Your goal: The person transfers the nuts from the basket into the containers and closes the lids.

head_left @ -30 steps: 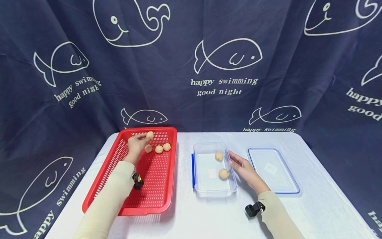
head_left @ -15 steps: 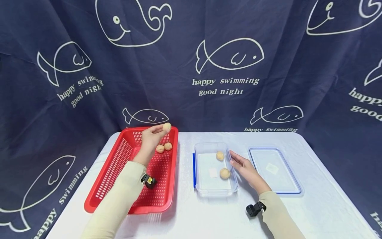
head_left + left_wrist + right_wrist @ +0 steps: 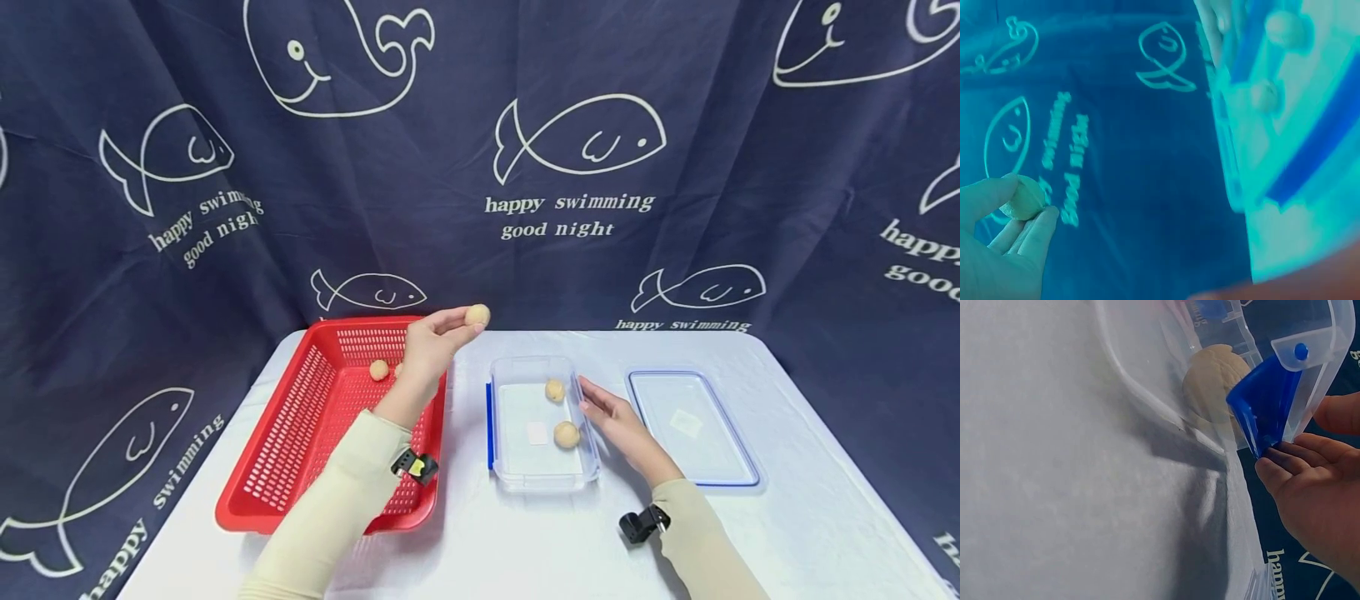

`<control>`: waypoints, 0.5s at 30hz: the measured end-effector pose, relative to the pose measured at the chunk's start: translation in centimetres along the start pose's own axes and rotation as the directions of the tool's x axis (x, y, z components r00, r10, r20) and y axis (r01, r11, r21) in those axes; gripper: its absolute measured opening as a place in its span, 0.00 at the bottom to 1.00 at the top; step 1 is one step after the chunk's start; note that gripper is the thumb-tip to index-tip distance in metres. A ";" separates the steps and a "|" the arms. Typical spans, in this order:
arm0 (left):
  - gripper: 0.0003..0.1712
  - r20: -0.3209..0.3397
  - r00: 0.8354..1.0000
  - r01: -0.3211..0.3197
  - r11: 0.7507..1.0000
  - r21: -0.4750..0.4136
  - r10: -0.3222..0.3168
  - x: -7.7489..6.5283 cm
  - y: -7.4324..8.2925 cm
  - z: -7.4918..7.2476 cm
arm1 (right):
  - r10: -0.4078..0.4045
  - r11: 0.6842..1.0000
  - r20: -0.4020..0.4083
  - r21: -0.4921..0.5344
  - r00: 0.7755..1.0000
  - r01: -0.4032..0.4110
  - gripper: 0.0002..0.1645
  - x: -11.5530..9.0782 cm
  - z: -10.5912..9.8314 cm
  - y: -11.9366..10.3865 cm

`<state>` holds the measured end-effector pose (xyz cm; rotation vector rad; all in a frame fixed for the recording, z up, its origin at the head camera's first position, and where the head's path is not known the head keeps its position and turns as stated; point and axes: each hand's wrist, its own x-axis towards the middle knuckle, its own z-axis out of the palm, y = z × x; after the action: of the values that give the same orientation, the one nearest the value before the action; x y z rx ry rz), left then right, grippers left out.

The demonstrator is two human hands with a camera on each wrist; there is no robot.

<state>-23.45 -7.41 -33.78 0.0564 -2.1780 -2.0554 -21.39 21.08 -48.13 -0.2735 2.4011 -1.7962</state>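
Note:
My left hand (image 3: 431, 346) pinches a walnut (image 3: 477, 315) between thumb and fingertips, held up past the right rim of the red basket (image 3: 225, 508). In the left wrist view the same walnut (image 3: 1024, 198) shows its seam. Inside the basket lies a walnut (image 3: 378, 369), with another partly hidden behind my left hand. The clear plastic box (image 3: 543, 482) holds two walnuts, one far (image 3: 555, 390) and one nearer (image 3: 567, 434). My right hand (image 3: 618, 421) rests along the box's right side, its fingers touching the blue latch (image 3: 1266, 403) in the right wrist view.
A clear lid with a blue rim (image 3: 693, 429) lies flat on the white table (image 3: 517, 550), right of the box. A second blue latch (image 3: 491, 425) hangs on the box's left side. Behind the table hangs a dark blue curtain (image 3: 435, 192) with fish drawings.
My left hand has carried the pinched walnut rightward and up, from over the basket toward the box. My right hand stays at the box's side.

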 end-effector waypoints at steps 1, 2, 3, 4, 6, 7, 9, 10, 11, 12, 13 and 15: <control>0.19 0.011 1.000 -0.005 1.000 -0.010 0.005 -0.3 0.2 0.4 | 0.002 1.000 0.001 -0.003 1.000 -0.002 0.34 0.0 0.0 0.0; 0.18 0.021 1.000 -0.011 1.000 -0.020 0.011 -0.6 0.3 0.9 | 0.003 1.000 0.001 -0.003 1.000 -0.003 0.34 0.0 0.0 0.0; 0.18 0.030 0.999 -0.017 1.000 -0.023 0.018 -1.0 0.4 1.3 | 0.004 1.000 -0.001 -0.002 1.000 -0.004 0.34 0.0 0.0 0.0; 0.18 0.043 0.999 -0.023 0.999 -0.022 0.024 -1.3 0.5 1.7 | 0.005 1.000 -0.001 -0.001 1.000 -0.005 0.34 0.0 0.0 0.0; 0.18 0.072 0.997 -0.038 0.999 -0.039 0.041 -1.9 0.7 2.4 | 0.006 1.000 -0.006 -0.001 1.000 -0.006 0.33 0.0 0.0 0.0; 0.18 0.087 0.995 -0.040 0.998 -0.038 0.043 -2.2 0.7 2.7 | 0.006 1.000 -0.009 0.001 1.000 -0.006 0.33 0.0 0.0 0.0; 0.18 0.115 0.992 -0.037 0.998 -0.046 0.042 -2.9 0.7 3.4 | 0.006 1.000 -0.011 0.005 1.000 -0.006 0.33 0.1 0.0 0.0; 0.18 0.128 0.991 -0.031 0.998 -0.053 0.038 -3.2 0.7 3.6 | 0.007 1.000 -0.010 0.008 1.000 -0.007 0.33 0.1 0.0 0.0; 0.18 0.139 0.990 -0.025 0.998 -0.054 0.032 -3.6 0.6 4.0 | 0.007 1.000 -0.011 0.011 1.000 -0.007 0.33 0.1 0.0 0.0; 0.18 0.148 0.989 -0.012 0.998 -0.055 0.021 -4.0 0.5 4.3 | 0.008 1.000 -0.010 0.014 1.000 -0.008 0.33 0.1 0.0 0.0; 0.18 0.154 0.988 -0.003 0.998 -0.060 0.012 -4.3 0.3 4.6 | 0.009 1.000 -0.010 0.018 1.000 -0.009 0.33 0.1 0.0 0.1; 0.18 0.165 0.986 0.016 0.997 -0.078 -0.003 -5.1 -0.1 5.3 | 0.010 1.000 -0.007 0.020 1.000 -0.010 0.33 0.1 -0.1 0.1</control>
<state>-19.17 -1.49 -34.61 -0.1163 -2.1881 -2.2230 -21.55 21.14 -48.21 -0.2527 2.3838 -1.8192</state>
